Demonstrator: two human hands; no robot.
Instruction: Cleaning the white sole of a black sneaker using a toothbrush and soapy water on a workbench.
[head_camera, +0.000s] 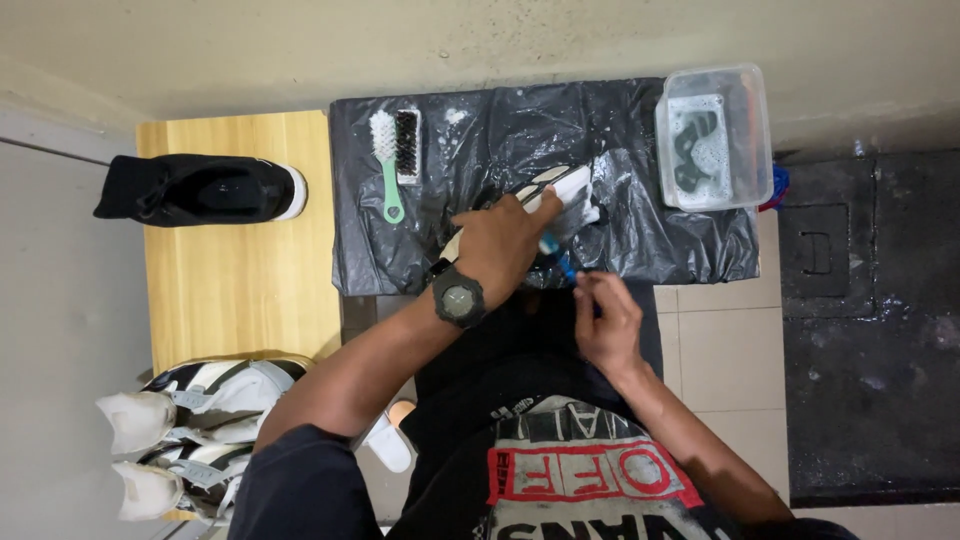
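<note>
On the counter's wet black plastic sheet (620, 225), the left hand (500, 245) pinned a black-and-white shoe (560, 188) steady while the right hand (603, 320) pinched a small blue brush (556, 255) against it.

This is looking like a home washing corner set up for cleaning shoes — a tiled floor (725, 355) is showing at the lower right, beside a dark wet floor slab (870, 320). A black plastic sheet (500, 130) is covering the counter at centre top, flecked with suds. On it a green-handled brush (387, 160) is lying, and a clear tub of soapy water (712, 135) is sitting at upper right. Pairs of shoes are waiting at left — a black sneaker (200, 188) and white sneakers (190, 430).
</note>
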